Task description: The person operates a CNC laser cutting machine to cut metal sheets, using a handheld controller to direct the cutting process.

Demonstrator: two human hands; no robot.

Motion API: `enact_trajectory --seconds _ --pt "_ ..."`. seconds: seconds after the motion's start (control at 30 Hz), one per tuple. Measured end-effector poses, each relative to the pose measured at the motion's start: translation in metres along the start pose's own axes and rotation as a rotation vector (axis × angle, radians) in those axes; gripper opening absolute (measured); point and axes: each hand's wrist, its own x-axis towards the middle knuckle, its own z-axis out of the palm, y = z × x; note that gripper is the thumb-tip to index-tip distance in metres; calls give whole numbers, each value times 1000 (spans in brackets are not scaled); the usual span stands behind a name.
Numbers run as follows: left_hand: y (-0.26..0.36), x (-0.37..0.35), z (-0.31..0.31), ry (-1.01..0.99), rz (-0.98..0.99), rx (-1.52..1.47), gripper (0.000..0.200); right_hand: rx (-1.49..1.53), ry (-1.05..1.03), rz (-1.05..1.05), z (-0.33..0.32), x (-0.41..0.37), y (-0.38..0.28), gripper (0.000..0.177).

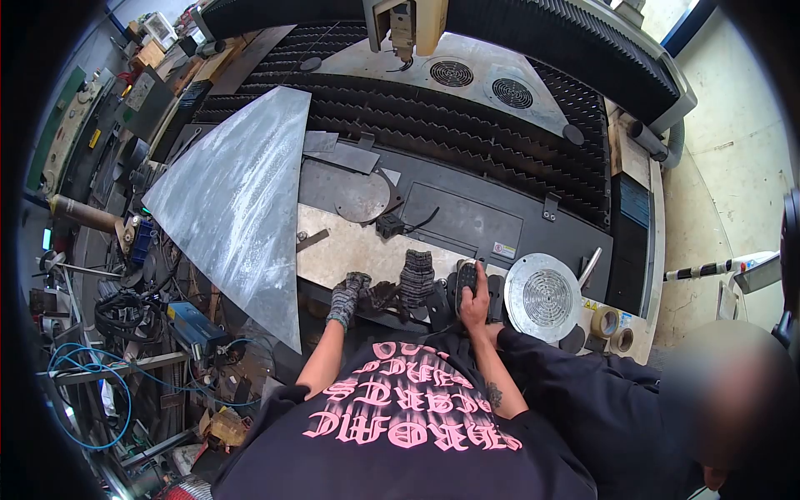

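My left hand (pixel 348 298) wears a grey knit work glove and rests at the bench's front edge. Its fingers look curled; anything inside them is hidden. Just right of it lies a dark, crumpled glove (pixel 383 297), and a striped grey knit glove (pixel 417 279) stands out beside that. My bare right hand (pixel 475 304) is closed around a black handheld remote control (pixel 466 282), one finger stretched along its side. A round metal plate with a slotted grille pattern (pixel 547 297) is to the right of this hand.
A large triangular metal sheet (pixel 242 208) covers the left side. Behind the bench is a cutting machine's slatted bed (pixel 467 142) with a cut sheet (pixel 400 62) under the cutting head (pixel 403 37). Tape rolls (pixel 605 322) lie right. Another person (pixel 600 400) sits close at my right.
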Motion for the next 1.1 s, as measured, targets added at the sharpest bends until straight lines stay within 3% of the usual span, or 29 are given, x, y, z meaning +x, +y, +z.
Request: enact_trajectory --seconds 0.13,0.33,0.73,0.83,1.03,1.1 --pt "3 -3 0 6 -80 -214 39 5 12 -11 1 0 -2 61" --pt "-12 6 1 17 -163 -299 35 -6 17 -19 1 0 -2 61" --pt "7 -4 -2 -1 -208 -200 37 3 2 -2 0 0 -4 61" --pt "-14 9 -2 -38 -118 -205 38 4 2 0 0 0 -3 61" --pt "-13 7 0 -4 -169 -246 37 -4 11 -18 0 0 -2 61" --pt "-46 23 0 42 112 209 37 -1 7 -8 0 0 -3 61"
